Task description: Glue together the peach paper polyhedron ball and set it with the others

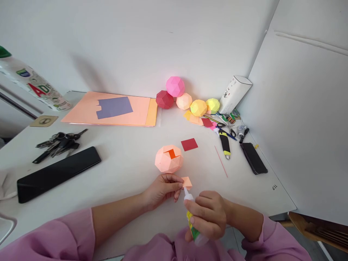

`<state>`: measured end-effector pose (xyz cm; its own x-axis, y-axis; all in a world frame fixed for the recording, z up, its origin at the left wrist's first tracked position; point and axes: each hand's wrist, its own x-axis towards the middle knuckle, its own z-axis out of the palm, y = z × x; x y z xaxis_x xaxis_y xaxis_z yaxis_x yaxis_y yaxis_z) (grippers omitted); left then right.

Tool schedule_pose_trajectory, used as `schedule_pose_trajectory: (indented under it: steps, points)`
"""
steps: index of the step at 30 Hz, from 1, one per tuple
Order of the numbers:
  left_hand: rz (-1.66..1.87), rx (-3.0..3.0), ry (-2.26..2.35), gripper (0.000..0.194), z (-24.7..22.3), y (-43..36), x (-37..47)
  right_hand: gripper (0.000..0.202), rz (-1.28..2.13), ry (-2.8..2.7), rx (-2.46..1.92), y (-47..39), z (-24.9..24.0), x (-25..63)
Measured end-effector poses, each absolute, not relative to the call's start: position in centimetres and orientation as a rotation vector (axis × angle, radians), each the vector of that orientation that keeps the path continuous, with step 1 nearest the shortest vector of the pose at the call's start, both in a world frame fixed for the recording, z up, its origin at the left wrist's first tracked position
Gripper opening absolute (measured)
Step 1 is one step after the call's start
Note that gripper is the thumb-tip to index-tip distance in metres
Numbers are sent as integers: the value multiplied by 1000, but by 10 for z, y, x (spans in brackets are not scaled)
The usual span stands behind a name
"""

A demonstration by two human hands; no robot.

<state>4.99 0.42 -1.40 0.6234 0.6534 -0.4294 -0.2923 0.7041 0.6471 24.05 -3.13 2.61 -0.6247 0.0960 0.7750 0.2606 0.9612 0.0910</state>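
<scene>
Between the thumb and fingers of my left hand [165, 188] is a small folded piece of peach paper [187, 182]. My right hand [208, 214] grips a glue bottle [193, 224] with a white nozzle and a yellow-green label. The nozzle tip meets, or nearly meets, the lower edge of the peach piece. Just beyond my left hand sits a peach paper ball [167, 163] of flat facets, with an orange-red gap in its top. A dark red paper rectangle [189, 144] lies flat behind the ball.
Finished paper balls [175, 87] in several colours stand against the wall. At right lie a utility knife [224, 143], scissors [232, 132], a phone [254, 158] and a thin pink strip [221, 161]. Peach sheets [81, 108], keys [63, 141], a black flat device [58, 174] and a spray can [32, 81] are at left.
</scene>
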Motion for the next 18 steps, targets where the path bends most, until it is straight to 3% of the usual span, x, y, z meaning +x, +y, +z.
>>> schedule_pose_trajectory:
  steps: [18]
  points:
    - [576, 560, 704, 23, -16, 4, 48, 30, -339, -2264, -291, -32, 32, 245]
